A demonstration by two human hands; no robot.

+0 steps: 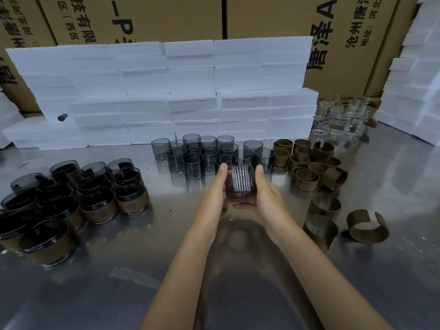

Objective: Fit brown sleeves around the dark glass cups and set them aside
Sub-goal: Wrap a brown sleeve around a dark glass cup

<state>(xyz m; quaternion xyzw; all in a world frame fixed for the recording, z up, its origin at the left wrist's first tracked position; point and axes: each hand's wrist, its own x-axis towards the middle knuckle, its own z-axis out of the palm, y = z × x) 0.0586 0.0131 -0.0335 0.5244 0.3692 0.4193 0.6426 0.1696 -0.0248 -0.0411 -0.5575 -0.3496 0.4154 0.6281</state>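
**Sleeving well under way, with bare cups and loose sleeves left**

A dark glass cup (pixel 241 184) was held above the counter (pixel 142 270) between both hands: the left hand (pixel 215 194) was wrapped round its left side and the right hand (pixel 266 194) round its right, with fingers curled beneath its base. No brown band could be made out on it; whether a sleeve was being fitted at that instant could not be told, since the cup was blurred and striped with reflections.

On the left of the counter a cluster of finished cups (pixel 71 201), each banded in brown, had been set aside. About fifteen to eighteen could be counted, though those at the edge of the view overlapped too much for an exact figure.

Behind the hands a group of bare dark cups (pixel 209 153) was left to do; roughly fifteen were counted. To their right a heap of brown sleeves (pixel 307 163) was seen, about a dozen, with one opened sleeve (pixel 367 226) lying apart, near the right forearm. Two clear glasses wearing sleeves (pixel 322 217) stood between that sleeve and the arm.

By this tally the work was judged to be about half done.

Further back, clear glasses (pixel 340 117) were ranged before stacked white foam blocks (pixel 166 91) and cardboard cartons (pixel 262 17).
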